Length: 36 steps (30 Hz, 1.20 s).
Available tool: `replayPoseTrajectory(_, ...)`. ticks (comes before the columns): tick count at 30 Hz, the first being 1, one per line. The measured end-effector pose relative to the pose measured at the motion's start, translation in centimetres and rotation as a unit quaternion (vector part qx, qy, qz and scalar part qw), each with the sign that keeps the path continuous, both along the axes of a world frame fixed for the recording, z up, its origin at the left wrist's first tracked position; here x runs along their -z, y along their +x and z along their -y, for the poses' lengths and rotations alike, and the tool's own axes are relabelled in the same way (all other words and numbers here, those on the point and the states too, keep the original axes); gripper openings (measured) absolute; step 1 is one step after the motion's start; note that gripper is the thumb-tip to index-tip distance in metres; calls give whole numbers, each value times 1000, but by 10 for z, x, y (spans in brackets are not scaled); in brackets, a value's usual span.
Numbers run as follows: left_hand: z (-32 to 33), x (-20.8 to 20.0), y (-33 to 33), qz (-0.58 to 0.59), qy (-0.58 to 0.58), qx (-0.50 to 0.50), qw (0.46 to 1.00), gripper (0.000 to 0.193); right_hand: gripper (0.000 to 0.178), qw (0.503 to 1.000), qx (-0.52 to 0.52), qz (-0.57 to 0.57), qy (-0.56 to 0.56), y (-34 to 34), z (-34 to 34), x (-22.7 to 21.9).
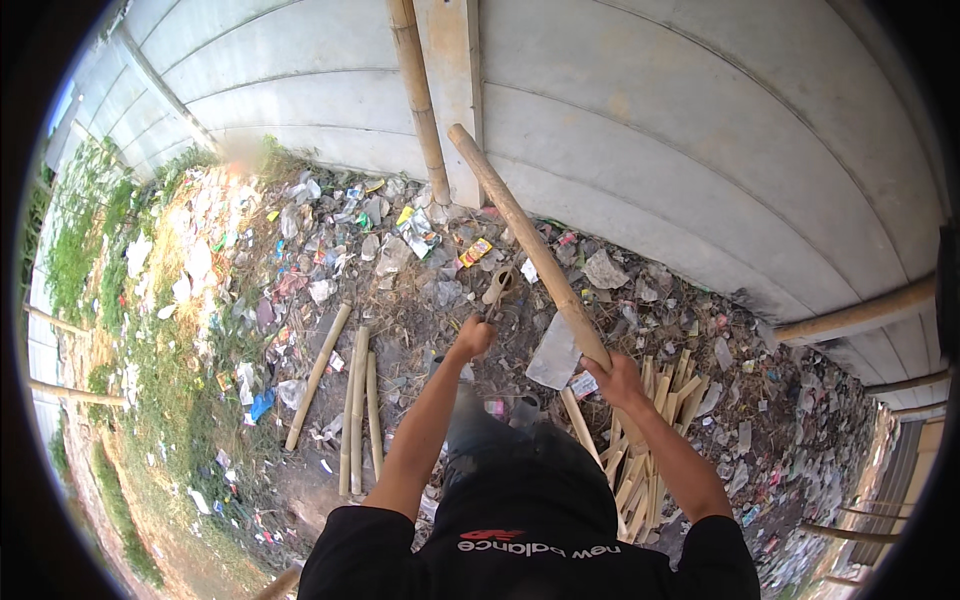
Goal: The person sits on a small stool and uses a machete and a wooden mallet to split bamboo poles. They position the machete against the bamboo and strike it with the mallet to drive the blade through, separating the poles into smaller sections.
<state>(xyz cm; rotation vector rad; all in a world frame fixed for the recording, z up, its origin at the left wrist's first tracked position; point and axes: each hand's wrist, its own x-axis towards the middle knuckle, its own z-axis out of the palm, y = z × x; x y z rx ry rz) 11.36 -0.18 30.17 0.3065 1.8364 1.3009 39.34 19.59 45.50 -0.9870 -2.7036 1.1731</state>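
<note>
My right hand (618, 384) is wrapped round the lower end of a thick bamboo pole (530, 240). The pole slants up and to the left, its top end in front of the concrete wall. My left hand (476, 337) is closed in front of my body, and a thin dark piece shows just past the fist; what it is I cannot make out. Beyond that fist lies a short hollow bamboo piece (498, 284). A pile of split bamboo strips (645, 440) lies on the ground below my right forearm. Several bamboo lengths (357, 410) lie left of my left forearm.
A grey concrete panel wall (640, 90) curves across the far side, with a post (452, 100) and an upright bamboo pole (418, 90) against it. Litter and stones (390, 255) cover the ground. A pale flat slab (554, 355) lies near my right hand. Bamboo props (855, 312) lean at the right.
</note>
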Motion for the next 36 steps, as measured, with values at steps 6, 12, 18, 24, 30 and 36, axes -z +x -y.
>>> replayPoseTrajectory(6, 5, 15, -16, 202, 102, -32, 974, 9, 50, 989, 46, -142, 0, -20, 29, -61)
replayPoseTrajectory(12, -5, -25, -18, 92, 22, 29, 995, 14, 50, 996, 16, -80, 31, 22, 39, -30)
replayPoseTrajectory(18, -6, -18, -26, 86, 40, 61, 994, 14, 49, 999, 10, 14, -31, 62, 33, 34)
replayPoseTrajectory(24, -11, -32, -31, 138, 48, 30, 989, 5, 57, 983, 120, -57, -130, 49, 45, 43)
replayPoseTrajectory(30, 0, -19, -58, 64, 22, 37, 997, 15, 52, 975, 122, -129, -131, 17, 29, 8)
replayPoseTrajectory(36, -9, -67, -50, -429, -123, -57, 893, 23, 47, 909, 74, -394, -118, -41, 12, -154)
